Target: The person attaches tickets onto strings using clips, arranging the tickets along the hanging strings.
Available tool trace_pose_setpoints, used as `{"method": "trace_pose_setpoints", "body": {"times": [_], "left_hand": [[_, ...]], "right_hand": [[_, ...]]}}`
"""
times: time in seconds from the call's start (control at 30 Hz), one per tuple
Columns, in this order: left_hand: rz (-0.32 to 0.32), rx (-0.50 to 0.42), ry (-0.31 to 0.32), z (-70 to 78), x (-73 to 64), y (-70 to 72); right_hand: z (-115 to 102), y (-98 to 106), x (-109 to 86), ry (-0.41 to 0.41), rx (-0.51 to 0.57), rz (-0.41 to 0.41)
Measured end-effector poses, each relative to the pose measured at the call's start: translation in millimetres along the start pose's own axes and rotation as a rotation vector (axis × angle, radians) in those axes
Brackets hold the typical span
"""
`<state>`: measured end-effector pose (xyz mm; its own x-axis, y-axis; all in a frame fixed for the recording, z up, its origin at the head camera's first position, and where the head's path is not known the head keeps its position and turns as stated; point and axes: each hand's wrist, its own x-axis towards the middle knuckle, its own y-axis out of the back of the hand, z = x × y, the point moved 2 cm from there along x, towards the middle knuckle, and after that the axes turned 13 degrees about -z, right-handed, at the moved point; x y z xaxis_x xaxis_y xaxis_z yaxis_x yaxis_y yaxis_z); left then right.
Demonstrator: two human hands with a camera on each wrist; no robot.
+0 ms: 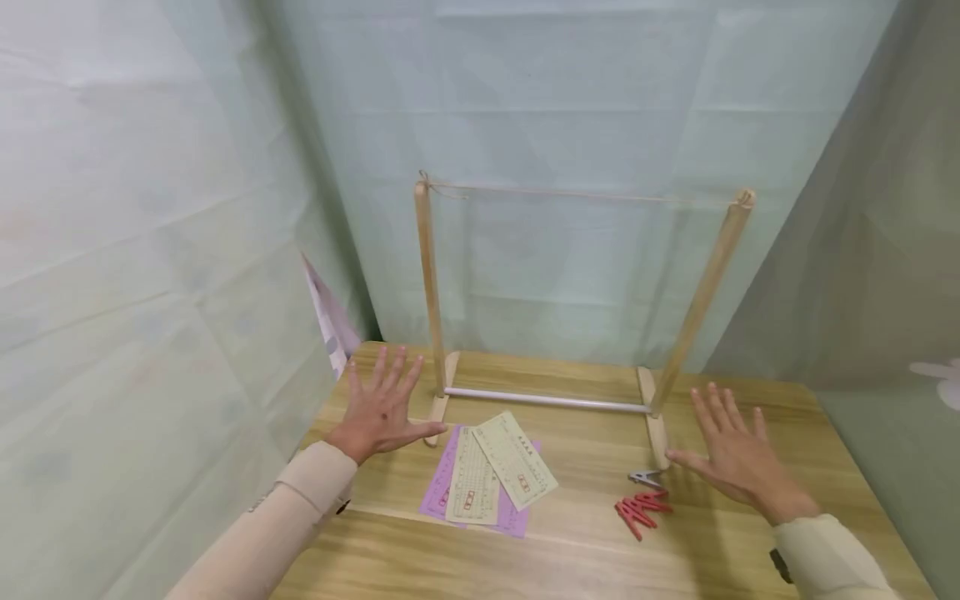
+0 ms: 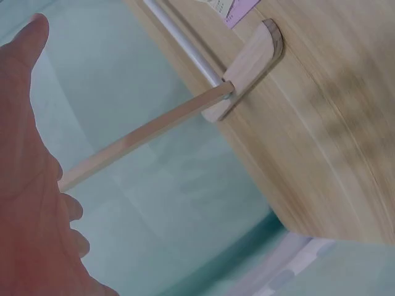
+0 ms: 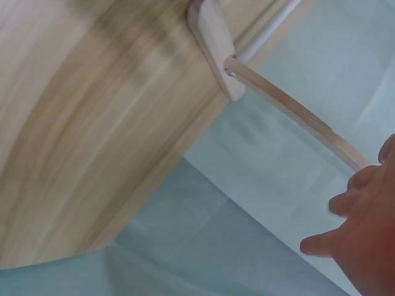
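Observation:
My left hand is spread with straight fingers over the table's left part, its thumb pointing toward the sheets of paper. On the right, my right hand is spread the same way, thumb close to the rack's right foot. Neither hand holds anything. Between them stands a wooden rack with a left post, a right post and a string tied across the top. Printed cream sheets overlap purple sheets in front of it. Several red clothespins lie beside a grey clothespin.
A whitish rod joins the rack's feet low down. The wooden table ends just behind the rack. Pale cloth hangs at the back, with more along both sides. A lilac-and-white flap sticks out by the back left corner.

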<state>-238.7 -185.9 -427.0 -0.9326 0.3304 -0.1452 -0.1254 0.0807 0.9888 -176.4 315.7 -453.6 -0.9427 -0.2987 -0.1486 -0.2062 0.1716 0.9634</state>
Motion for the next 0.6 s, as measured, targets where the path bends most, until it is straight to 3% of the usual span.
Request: {"method": "trace_pose_setpoints", "body": {"times": [0.27, 0.6], "left_hand": [[-0.008, -0.056, -0.043, 9.7, 7.7, -6.4], [0.052, -0.119, -0.111, 21.6, 16.2, -21.5]], "right_hand": [[10, -10, 1.1, 0.066, 0.044, 0.034], [15, -28, 6.6, 0.131, 0.042, 0.078]]}}
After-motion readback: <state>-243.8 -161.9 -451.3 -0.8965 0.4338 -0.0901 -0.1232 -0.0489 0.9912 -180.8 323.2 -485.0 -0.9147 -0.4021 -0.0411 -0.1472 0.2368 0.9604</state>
